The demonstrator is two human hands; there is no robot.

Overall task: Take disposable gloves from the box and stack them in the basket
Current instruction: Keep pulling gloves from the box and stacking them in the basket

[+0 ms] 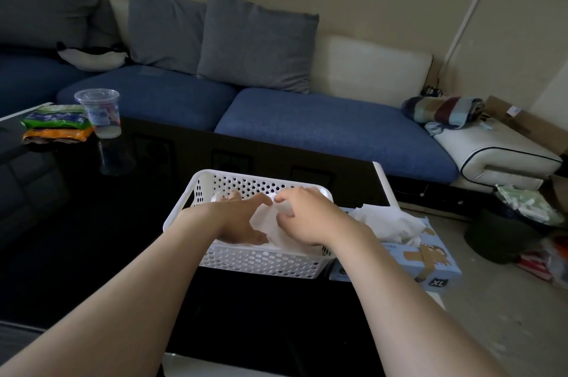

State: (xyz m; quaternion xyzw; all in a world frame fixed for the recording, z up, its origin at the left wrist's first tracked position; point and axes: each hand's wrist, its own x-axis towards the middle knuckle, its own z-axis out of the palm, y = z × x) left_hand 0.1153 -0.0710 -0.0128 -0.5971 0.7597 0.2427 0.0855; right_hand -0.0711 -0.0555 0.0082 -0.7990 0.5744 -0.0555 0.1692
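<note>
A white perforated basket (255, 263) stands on the black table, near its right edge. Both my hands reach inside it. My left hand (238, 218) lies on a thin translucent glove (276, 232) with fingers spread. My right hand (302, 217) pinches the same glove's upper part with curled fingers. To the right of the basket lies a light blue glove box (427, 263) marked XL, with crumpled white gloves (387, 221) sticking out of its top opening.
A clear plastic cup (100, 114) and green and orange snack packets (57, 126) sit at the table's far left. A blue sofa (322, 127) with grey cushions runs behind. A dark bin (504, 235) and clutter stand on the floor to the right.
</note>
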